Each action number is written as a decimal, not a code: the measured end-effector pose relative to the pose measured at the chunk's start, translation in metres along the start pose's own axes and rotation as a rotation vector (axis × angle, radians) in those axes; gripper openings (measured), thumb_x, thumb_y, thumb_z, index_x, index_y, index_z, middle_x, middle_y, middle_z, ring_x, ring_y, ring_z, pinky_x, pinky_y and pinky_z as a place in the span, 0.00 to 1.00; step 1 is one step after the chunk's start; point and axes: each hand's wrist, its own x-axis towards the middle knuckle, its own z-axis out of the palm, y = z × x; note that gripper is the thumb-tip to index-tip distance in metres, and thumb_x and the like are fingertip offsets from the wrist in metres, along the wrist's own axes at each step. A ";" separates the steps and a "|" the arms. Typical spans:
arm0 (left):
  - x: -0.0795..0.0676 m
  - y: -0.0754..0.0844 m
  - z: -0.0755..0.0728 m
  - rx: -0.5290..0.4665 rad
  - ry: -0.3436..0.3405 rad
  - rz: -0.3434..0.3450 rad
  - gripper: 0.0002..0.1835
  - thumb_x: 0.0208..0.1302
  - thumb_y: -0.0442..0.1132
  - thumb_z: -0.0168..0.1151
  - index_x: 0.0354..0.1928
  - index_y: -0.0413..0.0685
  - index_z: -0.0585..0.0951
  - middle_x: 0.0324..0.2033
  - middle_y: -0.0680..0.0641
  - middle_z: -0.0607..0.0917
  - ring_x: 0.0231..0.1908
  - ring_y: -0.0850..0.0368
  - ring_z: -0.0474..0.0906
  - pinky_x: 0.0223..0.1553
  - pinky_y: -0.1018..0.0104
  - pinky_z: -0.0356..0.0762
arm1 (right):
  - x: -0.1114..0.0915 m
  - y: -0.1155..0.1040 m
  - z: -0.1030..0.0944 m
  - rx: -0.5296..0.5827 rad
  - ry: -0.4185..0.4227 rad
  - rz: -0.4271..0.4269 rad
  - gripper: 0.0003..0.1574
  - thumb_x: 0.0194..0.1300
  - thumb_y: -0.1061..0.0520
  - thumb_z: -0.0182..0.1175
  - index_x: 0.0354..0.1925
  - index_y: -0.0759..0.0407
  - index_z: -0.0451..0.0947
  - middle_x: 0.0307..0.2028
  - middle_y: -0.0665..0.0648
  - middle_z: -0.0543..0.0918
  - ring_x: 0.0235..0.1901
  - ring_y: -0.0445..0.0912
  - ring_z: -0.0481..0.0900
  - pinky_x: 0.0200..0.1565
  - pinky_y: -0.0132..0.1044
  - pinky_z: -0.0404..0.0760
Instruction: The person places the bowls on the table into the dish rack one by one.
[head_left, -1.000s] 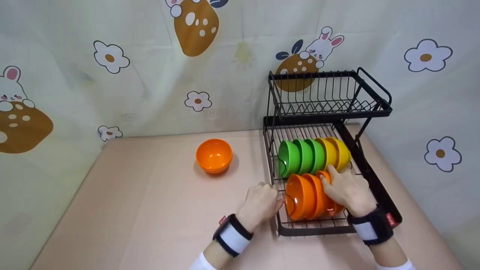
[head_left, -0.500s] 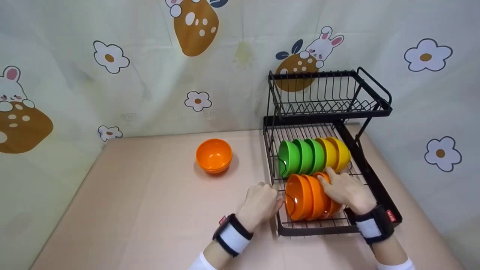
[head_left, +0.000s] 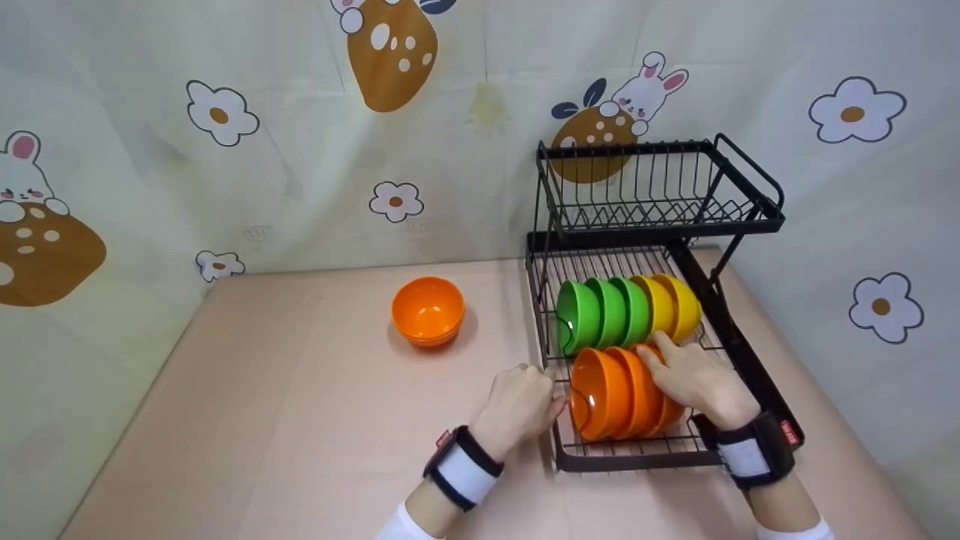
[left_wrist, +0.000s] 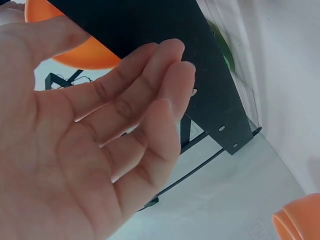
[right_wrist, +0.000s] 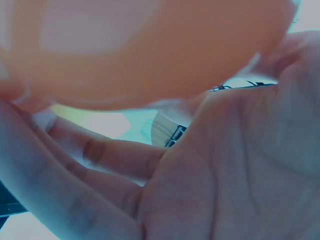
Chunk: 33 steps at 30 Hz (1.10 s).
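Observation:
My right hand [head_left: 694,379] grips an orange bowl [right_wrist: 150,65] at the right end of a row of orange bowls. The row stands on edge in the lower tier of a black dish rack [head_left: 637,463]. The leftmost orange bowl [head_left: 592,394] faces left, with another close behind it. My left hand [head_left: 517,401] holds the rack's left side; its thumb [left_wrist: 55,37] passes over the edge of the dark side panel [left_wrist: 210,100], and its curled fingers lie on the outside. Much of the bowl in my right hand is hidden in the head view.
Behind the orange row, green bowls [head_left: 579,319] and yellow bowls [head_left: 686,307] stand on edge. A stack of orange bowls [head_left: 428,311] sits on the table [head_left: 300,435] left of the rack. An upper wire tier [head_left: 660,214] overhangs the rack's back; a patterned curtain [head_left: 300,187] backs it.
The orange bowl in my right hand has shifted slightly left against the row. My right wrist has turned a little outward. The left hand keeps its place.

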 end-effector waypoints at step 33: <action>0.008 -0.107 0.040 0.114 0.324 -0.297 0.20 0.63 0.37 0.80 0.49 0.33 0.81 0.40 0.38 0.85 0.37 0.44 0.86 0.36 0.55 0.89 | -0.011 -0.019 0.002 -0.035 0.537 -0.243 0.08 0.73 0.61 0.68 0.42 0.66 0.81 0.35 0.63 0.82 0.27 0.54 0.77 0.26 0.53 0.82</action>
